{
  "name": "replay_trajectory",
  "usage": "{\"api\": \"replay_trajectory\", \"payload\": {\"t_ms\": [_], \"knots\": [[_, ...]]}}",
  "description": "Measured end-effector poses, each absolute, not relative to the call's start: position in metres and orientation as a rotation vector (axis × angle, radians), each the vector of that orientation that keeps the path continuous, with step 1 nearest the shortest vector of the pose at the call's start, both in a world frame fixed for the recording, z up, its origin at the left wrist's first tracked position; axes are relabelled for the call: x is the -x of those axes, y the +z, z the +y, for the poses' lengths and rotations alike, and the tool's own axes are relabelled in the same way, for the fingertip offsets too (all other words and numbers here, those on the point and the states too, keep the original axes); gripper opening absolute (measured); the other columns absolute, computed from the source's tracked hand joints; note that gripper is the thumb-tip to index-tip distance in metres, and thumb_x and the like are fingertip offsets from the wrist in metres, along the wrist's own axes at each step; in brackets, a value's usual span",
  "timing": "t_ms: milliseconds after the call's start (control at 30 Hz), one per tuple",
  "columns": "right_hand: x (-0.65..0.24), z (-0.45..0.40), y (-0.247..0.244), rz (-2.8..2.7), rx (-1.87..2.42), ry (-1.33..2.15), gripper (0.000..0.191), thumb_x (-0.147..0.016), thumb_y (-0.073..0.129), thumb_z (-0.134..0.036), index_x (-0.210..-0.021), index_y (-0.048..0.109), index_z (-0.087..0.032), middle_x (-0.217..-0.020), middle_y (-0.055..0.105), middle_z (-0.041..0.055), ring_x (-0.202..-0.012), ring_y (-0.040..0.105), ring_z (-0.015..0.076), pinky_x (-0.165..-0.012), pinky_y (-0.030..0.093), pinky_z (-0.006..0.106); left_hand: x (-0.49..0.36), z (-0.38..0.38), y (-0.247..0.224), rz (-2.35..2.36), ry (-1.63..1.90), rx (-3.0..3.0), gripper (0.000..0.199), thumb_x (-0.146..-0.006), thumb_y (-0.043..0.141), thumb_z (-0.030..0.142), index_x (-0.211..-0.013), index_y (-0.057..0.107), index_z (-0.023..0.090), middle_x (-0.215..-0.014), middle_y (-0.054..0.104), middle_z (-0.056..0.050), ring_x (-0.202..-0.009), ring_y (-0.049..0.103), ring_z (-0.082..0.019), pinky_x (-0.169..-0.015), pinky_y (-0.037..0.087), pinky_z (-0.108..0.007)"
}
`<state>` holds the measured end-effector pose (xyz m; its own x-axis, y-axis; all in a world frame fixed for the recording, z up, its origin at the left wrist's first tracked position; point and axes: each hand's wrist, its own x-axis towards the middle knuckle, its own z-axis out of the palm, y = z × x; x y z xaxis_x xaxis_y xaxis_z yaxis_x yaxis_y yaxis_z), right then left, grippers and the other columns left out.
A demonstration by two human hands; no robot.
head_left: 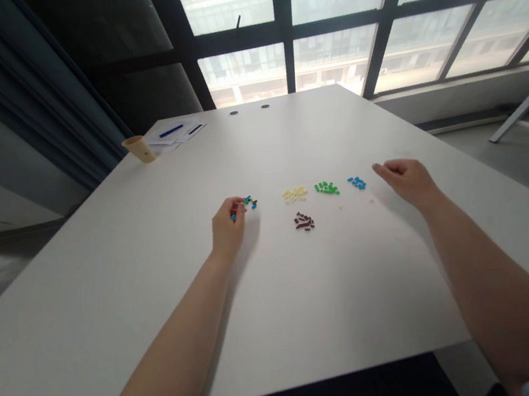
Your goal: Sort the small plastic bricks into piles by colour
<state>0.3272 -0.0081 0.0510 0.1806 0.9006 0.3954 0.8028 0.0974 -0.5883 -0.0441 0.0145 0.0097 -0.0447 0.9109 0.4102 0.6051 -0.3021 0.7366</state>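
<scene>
Miniature plastic bricks (295, 194) lie in 5 small clusters at mid-table, directly ahead of the person. Hands are well apart. The left hand (228, 225) sits at the leftmost cluster, its fingers (236, 208) curled over a few pieces; a firm grip cannot be confirmed. The right hand (406, 181) is open, fingers loosely curled, with nothing visible in it, and its fingertips (376, 168) are near the blue group without touching it.

Condition of the pieces: 1 mixed cluster of bright blue and dark brown bricks (250, 203) lies just beside the left fingers. 4 single-colour groups stand apart from it. Dark brown bricks (303, 221) are nearest, and cream bricks (295, 194), green bricks (326, 188) and blue bricks (356, 182) form a row beyond them. 2 tiny pale orange specks (340, 207) lie loose right of the brown group.

Surface is a matte white tabletop (365, 316). At its far left corner stand a tan paper cup (139, 149) and white papers (177, 133) bearing a blue pen (171, 131). 2 round black grommets (250, 109) mark the far edge. Beyond are a dark grey curtain (22, 83) and a black-framed window (295, 17).
</scene>
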Motion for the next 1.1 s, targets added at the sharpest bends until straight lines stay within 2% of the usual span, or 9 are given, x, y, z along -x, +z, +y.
{"api": "replay_trajectory", "payload": {"t_ms": [100,200,367,500,700,800,967,1100], "knots": [[-0.294,-0.022,0.056,-1.866,1.571,0.418,0.047,-0.079,0.044,-0.051,-0.049,0.025,-0.02,-0.049,0.019,-0.0046,-0.047,0.022,0.0077,-0.046,0.019,0.025,0.07,0.02,0.019,1.902,1.0,-2.317,0.024,-0.082,0.042,0.028,-0.089,0.063,0.019,-0.09,0.062,-0.008,-0.086,0.055,-0.02,-0.079,0.039,-0.034],[-0.265,-0.03,0.05,-2.17,1.419,0.504,0.046,-0.079,0.045,-0.046,-0.052,0.018,-0.019,-0.052,0.017,-0.0046,-0.05,0.019,0.0076,-0.049,0.019,0.024,0.083,0.023,0.02,2.022,0.737,-2.419,0.024,-0.08,0.045,0.026,-0.088,0.067,0.022,-0.098,0.06,-0.008,-0.095,0.052,-0.023,-0.076,0.038,-0.034],[-0.246,-0.033,0.039,-2.334,1.377,0.494,0.042,-0.079,0.045,-0.038,-0.053,0.018,-0.018,-0.052,0.017,-0.0044,-0.052,0.017,0.0085,-0.05,0.017,0.025,0.08,0.023,0.014,1.927,0.48,-2.49,0.022,-0.076,0.054,0.034,-0.091,0.07,0.03,-0.109,0.055,-0.005,-0.097,0.049,-0.023,-0.076,0.034,-0.036],[-0.247,-0.032,0.038,-2.323,1.404,0.488,0.042,-0.079,0.045,-0.039,-0.054,0.019,-0.018,-0.052,0.018,-0.0044,-0.051,0.017,0.0086,-0.05,0.017,0.025,0.078,0.023,0.011,1.883,0.42,-2.515,0.018,-0.076,0.055,0.033,-0.084,0.072,0.031,-0.111,0.056,-0.005,-0.1,0.048,-0.025,-0.078,0.03,-0.039],[-0.248,-0.032,0.039,-2.324,1.41,0.487,0.042,-0.079,0.045,-0.039,-0.054,0.019,-0.018,-0.052,0.018,-0.0044,-0.051,0.017,0.0087,-0.05,0.017,0.025,0.079,0.023,0.009,1.852,0.512,-2.463,0.016,-0.075,0.056,0.03,-0.077,0.071,0.027,-0.103,0.059,-0.005,-0.1,0.049,-0.025,-0.081,0.031,-0.041],[-0.248,-0.032,0.039,-2.331,1.41,0.481,0.042,-0.079,0.044,-0.039,-0.054,0.019,-0.018,-0.052,0.019,-0.0043,-0.051,0.018,0.0087,-0.051,0.016,0.025,0.073,0.022,0.012,1.735,0.709,-2.325,0.015,-0.073,0.058,0.033,-0.075,0.07,0.024,-0.097,0.06,-0.005,-0.098,0.05,-0.024,-0.083,0.033,-0.04],[-0.248,-0.032,0.039,-2.336,1.42,0.476,0.042,-0.08,0.044,-0.039,-0.053,0.019,-0.018,-0.051,0.019,-0.0043,-0.051,0.018,0.0089,-0.05,0.017,0.025,0.043,0.008,0.024,1.136,1.168,-1.759,0.019,-0.069,0.065,0.039,-0.073,0.068,0.02,-0.092,0.057,-0.006,-0.086,0.053,-0.017,-0.075,0.039,-0.031],[-0.247,-0.032,0.038,-2.348,1.422,0.47,0.042,-0.08,0.044,-0.039,-0.053,0.019,-0.018,-0.051,0.02,-0.0043,-0.051,0.018,0.009,-0.05,0.017,0.025,0.011,-0.017,0.034,0.687,1.229,-1.52,0.014,-0.068,0.069,0.035,-0.069,0.068,0.021,-0.084,0.055,-0.003,-0.081,0.05,-0.013,-0.072,0.038,-0.027]]}}
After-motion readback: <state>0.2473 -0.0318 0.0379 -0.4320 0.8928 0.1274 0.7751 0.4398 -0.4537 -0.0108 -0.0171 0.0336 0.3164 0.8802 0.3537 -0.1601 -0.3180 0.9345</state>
